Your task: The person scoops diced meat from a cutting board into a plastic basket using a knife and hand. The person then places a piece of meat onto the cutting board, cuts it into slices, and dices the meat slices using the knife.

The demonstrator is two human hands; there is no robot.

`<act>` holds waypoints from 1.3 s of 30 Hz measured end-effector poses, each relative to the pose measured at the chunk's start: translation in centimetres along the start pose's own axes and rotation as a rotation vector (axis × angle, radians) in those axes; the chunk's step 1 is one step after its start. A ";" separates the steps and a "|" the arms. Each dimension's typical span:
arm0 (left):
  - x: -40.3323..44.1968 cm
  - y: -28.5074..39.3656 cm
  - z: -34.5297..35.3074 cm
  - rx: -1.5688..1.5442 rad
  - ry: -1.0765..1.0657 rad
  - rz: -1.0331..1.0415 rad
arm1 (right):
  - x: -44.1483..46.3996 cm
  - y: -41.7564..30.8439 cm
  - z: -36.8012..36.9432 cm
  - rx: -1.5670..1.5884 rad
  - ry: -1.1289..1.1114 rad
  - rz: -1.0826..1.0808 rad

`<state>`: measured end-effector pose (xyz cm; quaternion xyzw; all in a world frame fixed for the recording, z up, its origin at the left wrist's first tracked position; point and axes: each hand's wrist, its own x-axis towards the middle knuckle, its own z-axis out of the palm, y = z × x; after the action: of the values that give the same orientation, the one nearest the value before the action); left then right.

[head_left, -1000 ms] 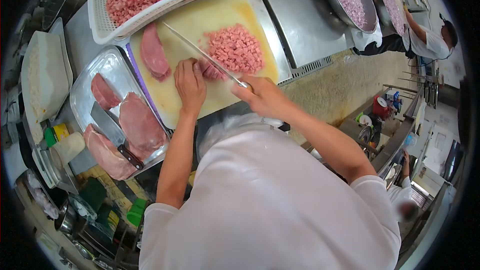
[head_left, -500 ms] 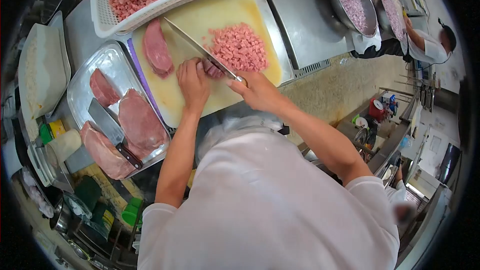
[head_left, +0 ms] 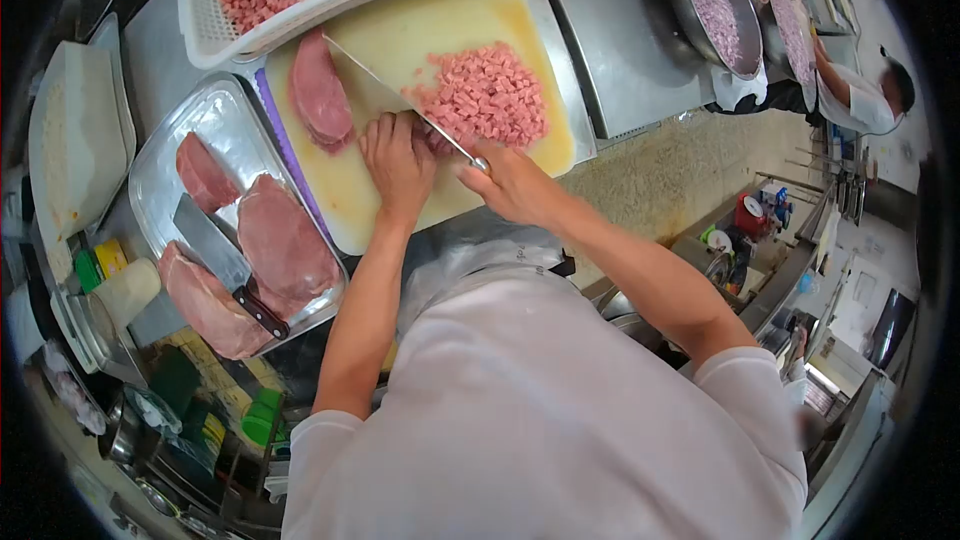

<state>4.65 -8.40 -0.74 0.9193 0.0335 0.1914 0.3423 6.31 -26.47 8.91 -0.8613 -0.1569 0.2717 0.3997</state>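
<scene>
My right hand [head_left: 512, 185] grips the handle of a long knife [head_left: 448, 135], its blade slanting up and left across the yellowed cutting board [head_left: 470, 12]. Under the blade lies a small piece of raw meat [head_left: 437, 142], partly hidden. My left hand [head_left: 400, 165] holds that piece down with curled fingers, close beside the blade. A heap of diced meat [head_left: 490, 95] sits right of the knife. To the left rests a larger piece of raw meat [head_left: 320, 95], apart from my left hand.
A white perforated basket [head_left: 205, 25] of diced meat stands behind the board. On the left, a metal tray [head_left: 165, 155] holds several meat pieces and a cleaver [head_left: 215, 245]. Bowls of chopped pinkish food [head_left: 712, 15] stand at far right, near another person [head_left: 850, 95].
The knife blade has turned from showing its flat side to nearly edge-on. My left hand has shifted slightly right, nearer the blade. The camera view has moved a little.
</scene>
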 end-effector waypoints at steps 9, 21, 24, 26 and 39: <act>-0.5 -0.6 -0.7 -0.139 0.057 0.007 | -2.4 -4.0 -2.7 0.059 -0.015 0.171; 0.1 0.2 -0.8 -0.066 -0.004 0.040 | -3.1 -3.1 -2.6 0.086 -0.228 0.260; -0.1 0.5 -1.1 -0.028 -0.018 0.054 | -0.5 -1.8 -0.4 0.116 -0.109 0.153; -0.2 -0.1 -0.8 0.012 -0.038 0.062 | 0.5 -0.2 0.9 0.090 -0.007 0.042; -0.6 0.3 -1.3 -0.059 -0.015 0.038 | -5.1 -3.6 -2.0 0.021 -0.105 0.240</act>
<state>3.61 -7.94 0.11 0.9107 0.0076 0.1921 0.3656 3.25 -27.88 14.51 -0.8543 -0.0705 0.3637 0.3645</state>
